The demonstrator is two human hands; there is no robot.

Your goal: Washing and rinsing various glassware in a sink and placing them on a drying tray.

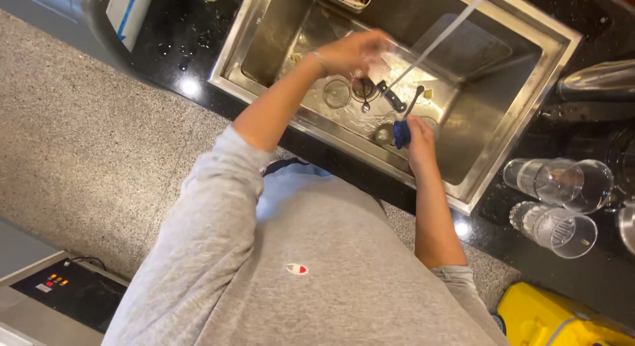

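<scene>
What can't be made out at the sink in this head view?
- Left hand: motion-blurred; the clear thing it holds is unidentifiable.
- Right hand: grip covers most of the blue item.
- Sink: items under the water stream too small; top edge cuts off its far side.

Two hands over sink: left hand (354, 51), right hand (418, 139). One blue scrubber (401, 133) in right hand. One knife (391, 95), one spoon (414, 99) between hands. Two glasses (562, 184) on counter, well right of right hand.
</scene>
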